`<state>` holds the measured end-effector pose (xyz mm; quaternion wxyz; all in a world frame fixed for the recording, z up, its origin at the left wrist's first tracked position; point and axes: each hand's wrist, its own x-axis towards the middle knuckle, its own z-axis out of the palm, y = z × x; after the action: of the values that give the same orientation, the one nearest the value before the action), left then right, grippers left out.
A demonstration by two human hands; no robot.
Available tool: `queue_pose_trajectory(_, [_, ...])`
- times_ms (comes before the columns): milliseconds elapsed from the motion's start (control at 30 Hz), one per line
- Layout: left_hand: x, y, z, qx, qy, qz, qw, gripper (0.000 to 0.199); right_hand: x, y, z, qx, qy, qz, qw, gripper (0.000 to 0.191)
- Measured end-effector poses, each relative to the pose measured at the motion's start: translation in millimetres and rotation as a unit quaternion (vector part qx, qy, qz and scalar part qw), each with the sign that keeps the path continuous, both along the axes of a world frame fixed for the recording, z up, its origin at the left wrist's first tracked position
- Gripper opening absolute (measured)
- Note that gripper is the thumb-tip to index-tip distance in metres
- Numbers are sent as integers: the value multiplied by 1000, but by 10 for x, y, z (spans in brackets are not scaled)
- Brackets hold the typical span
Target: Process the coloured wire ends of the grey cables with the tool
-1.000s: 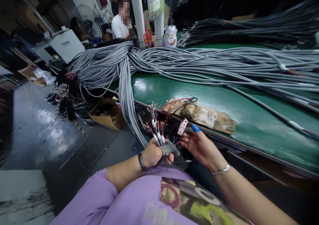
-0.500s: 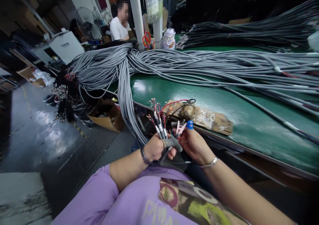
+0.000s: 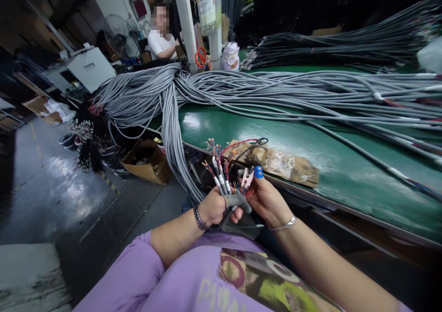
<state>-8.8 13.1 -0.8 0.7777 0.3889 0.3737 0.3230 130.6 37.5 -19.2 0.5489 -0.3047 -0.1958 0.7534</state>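
My left hand (image 3: 219, 207) is closed around several grey cables (image 3: 221, 183). White bands ring their upper ends, and thin coloured wires (image 3: 214, 151) fan out above. A grey covering wraps the thumb of this hand. Just to the right, my right hand (image 3: 270, 202) pinches a small pink clip (image 3: 247, 179) beside the wire ends, its thumb wearing a blue fingertip cover (image 3: 258, 172). The clip's lower end is hidden among fingers and wires, so I cannot tell what it bites on.
Long grey cables (image 3: 269, 88) lie across the green table (image 3: 214, 123) and droop over its edge. A taped wooden block (image 3: 283, 162) with red and black leads sits at the near edge. A cardboard box (image 3: 147, 164) stands below; a person (image 3: 160, 42) sits beyond.
The two upper arms of the pink clip have come closer together under my right hand, which has shifted slightly left. My left hand keeps its hold. The person behind has turned.
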Motion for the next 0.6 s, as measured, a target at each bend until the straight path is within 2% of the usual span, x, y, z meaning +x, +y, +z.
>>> queue_pose_trajectory(233, [35, 9, 52, 5, 21, 12, 1000, 43, -17, 14, -18, -6, 4, 0, 1000, 44])
queue_pose_trajectory(367, [37, 8, 32, 10, 27, 17, 999, 43, -17, 8, 4, -12, -2, 0, 1000, 46])
queue_pose_trajectory(600, [25, -61, 14, 7, 34, 41, 999, 46, 74, -68, 12, -9, 17, 55, 998, 50])
